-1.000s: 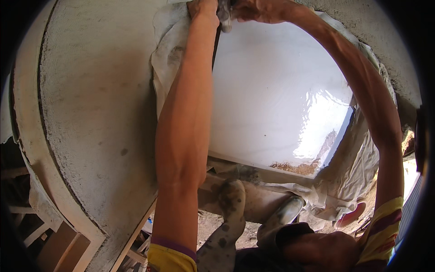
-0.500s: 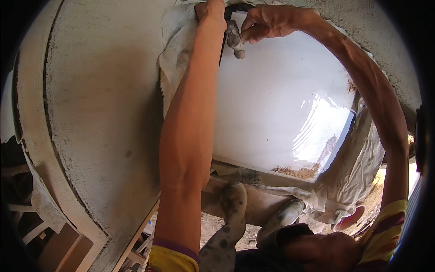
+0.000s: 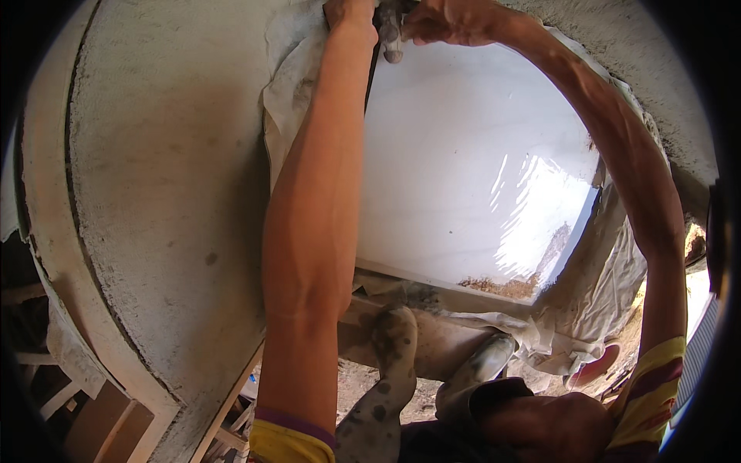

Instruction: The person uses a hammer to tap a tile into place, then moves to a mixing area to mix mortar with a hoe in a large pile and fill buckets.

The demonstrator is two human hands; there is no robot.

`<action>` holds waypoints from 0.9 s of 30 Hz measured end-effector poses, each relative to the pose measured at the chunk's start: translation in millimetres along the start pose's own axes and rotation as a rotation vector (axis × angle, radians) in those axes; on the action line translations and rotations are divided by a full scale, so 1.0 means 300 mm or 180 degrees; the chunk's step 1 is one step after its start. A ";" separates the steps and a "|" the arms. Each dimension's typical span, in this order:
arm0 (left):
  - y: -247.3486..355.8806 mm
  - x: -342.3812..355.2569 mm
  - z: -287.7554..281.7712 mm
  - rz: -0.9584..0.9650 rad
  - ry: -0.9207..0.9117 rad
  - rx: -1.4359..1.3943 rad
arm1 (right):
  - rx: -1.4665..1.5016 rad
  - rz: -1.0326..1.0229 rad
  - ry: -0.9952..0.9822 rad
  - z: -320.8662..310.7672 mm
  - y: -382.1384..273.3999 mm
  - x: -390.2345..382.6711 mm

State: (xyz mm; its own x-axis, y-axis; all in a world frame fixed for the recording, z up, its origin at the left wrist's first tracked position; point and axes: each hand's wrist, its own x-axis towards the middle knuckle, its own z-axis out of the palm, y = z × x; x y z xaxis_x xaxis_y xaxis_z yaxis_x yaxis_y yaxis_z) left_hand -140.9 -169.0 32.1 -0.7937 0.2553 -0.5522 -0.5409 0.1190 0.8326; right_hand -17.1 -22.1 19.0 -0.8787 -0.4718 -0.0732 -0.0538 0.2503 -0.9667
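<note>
My right hand [image 3: 454, 21] is closed round the handle of a hammer at the far edge of a glossy white panel [image 3: 471, 147]. The dark metal hammer head [image 3: 392, 35] points toward me, just right of my left wrist. My left hand [image 3: 351, 11] reaches to the top of the picture beside the hammer; its fingers are cut off there, so what they touch is hidden. A dark strip [image 3: 372, 81] runs along the panel's left side. Brown, rust-like patches [image 3: 498, 288] mark its near edge, and bright light reflects off its right half.
Crumpled pale sheeting [image 3: 598, 262] surrounds the panel. On the left stands a broad grey slab [image 3: 170, 177] with a raised border [image 3: 46, 185]. Below the panel are legs in grey spotted cloth [image 3: 386, 378]. A reddish rounded thing [image 3: 596, 366] lies at lower right.
The hammer and my right hand have moved farther away, up toward the top of the picture. My left hand has shifted slightly the same way, and the whole view has moved a little.
</note>
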 end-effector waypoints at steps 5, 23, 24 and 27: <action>0.026 0.033 0.007 -0.0001 -0.0102 -0.0368 | -0.1453 0.1085 0.0419 -0.022 -0.258 0.013; 0.004 0.069 -0.008 -0.0003 -0.0052 -0.0329 | -0.2418 0.0799 0.0762 0.046 -0.173 0.035; 0.010 0.074 -0.020 -0.0119 -0.0049 -0.0206 | -0.2378 0.0887 0.0159 0.023 -0.188 0.041; -0.004 0.006 0.117 0.0005 -0.0228 -0.0700 | -0.1934 -0.0150 0.0814 -0.159 0.054 -0.060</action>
State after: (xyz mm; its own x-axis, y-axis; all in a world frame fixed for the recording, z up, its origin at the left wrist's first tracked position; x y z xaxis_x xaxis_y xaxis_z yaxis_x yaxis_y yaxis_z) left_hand -132.0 -134.9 31.7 -0.7770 0.3237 -0.5399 -0.5936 -0.0915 0.7995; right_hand -24.6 30.8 16.4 -0.9497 -0.2971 0.0986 -0.2873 0.7022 -0.6514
